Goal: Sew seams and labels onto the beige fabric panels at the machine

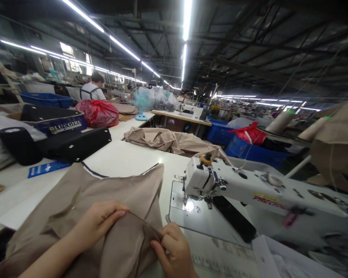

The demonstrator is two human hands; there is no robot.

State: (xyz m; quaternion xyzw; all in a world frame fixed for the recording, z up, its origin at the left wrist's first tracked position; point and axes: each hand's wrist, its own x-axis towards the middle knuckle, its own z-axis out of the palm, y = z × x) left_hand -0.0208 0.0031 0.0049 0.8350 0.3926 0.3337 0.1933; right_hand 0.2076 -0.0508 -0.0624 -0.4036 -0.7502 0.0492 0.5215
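A large piece of taupe fabric [124, 193] with a dark-edged curved cut at its far end is spread over the white table and hangs toward me. My left hand [104, 222] pinches a folded edge of it between thumb and fingers. To the right, my right hand [174, 247] grips the same edge, thumb and fingers closed on the cloth. The edge runs taut between both hands. Just beyond my right hand stands a white sewing machine [201, 177], its needle area lit, with no cloth under it.
A black phone-like slab [234, 218] lies by the machine, near a white box [281, 255]. More taupe cloth [171, 141] is heaped behind the table. At left are black cases [75, 144], a red bag [98, 112] and a fan [141, 101]. A person [92, 88] sits farther back.
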